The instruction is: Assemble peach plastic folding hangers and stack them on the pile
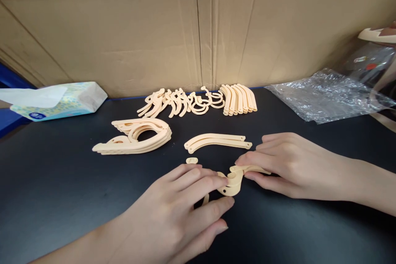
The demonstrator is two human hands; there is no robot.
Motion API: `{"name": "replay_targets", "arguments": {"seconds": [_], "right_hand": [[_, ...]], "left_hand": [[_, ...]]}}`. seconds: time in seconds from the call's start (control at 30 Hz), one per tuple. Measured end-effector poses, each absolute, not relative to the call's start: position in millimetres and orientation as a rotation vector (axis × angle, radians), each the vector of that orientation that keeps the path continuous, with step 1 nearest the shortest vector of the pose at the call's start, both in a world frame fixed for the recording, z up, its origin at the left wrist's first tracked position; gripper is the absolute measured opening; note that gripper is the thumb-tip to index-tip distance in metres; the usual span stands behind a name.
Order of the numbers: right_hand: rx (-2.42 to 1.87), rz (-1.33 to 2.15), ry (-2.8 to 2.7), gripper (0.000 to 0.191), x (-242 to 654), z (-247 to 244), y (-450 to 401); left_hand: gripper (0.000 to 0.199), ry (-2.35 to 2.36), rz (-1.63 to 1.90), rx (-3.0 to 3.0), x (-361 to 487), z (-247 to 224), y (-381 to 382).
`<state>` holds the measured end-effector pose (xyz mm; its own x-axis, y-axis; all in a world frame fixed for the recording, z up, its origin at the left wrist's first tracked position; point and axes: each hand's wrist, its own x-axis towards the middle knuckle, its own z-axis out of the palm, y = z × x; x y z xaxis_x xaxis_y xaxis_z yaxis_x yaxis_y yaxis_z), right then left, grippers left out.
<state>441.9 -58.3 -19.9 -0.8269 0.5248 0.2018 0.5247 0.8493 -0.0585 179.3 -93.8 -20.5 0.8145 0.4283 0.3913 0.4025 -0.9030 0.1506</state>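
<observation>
Under the fingers of my left hand (188,206) is a cream plastic hanger hook piece (232,190) with a rounded hub. The fingers press on it from above and the side; part of its curved hook is hidden beneath them. My right hand (281,165) pinches a short curved hanger arm (255,169), whose left end lies against the hub. A small oval cream piece (192,160) rests just beyond my left fingertips. Behind my hands, two long curved hanger arms (219,142) lie side by side.
A stack of put-together folding hangers (131,147) sits to the left. Along the cardboard wall (123,29) lie short arms (177,103), hooks (198,105) and long arms (238,99). A tissue pack (68,101) stands far left, a clear plastic bag (328,95) far right.
</observation>
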Motion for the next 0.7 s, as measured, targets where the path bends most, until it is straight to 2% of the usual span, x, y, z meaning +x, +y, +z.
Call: {"name": "replay_targets", "arguments": {"seconds": [0.4,0.53,0.7], "right_hand": [[-0.991,0.233,-2.845,0.012,443.4,-16.5,-56.9],[-1.098,0.4,-2.805,0.013,441.6,-16.8,-55.5],[-1.075,0.384,-2.755,0.012,439.8,-20.5,-56.1]], "left_hand": [[0.026,0.823,0.712,2.764,173.2,-36.5,-93.6],[0.026,0.834,0.737,2.723,171.6,-38.0,-93.1],[0.026,0.856,0.743,2.7,170.7,-36.1,-93.4]]}}
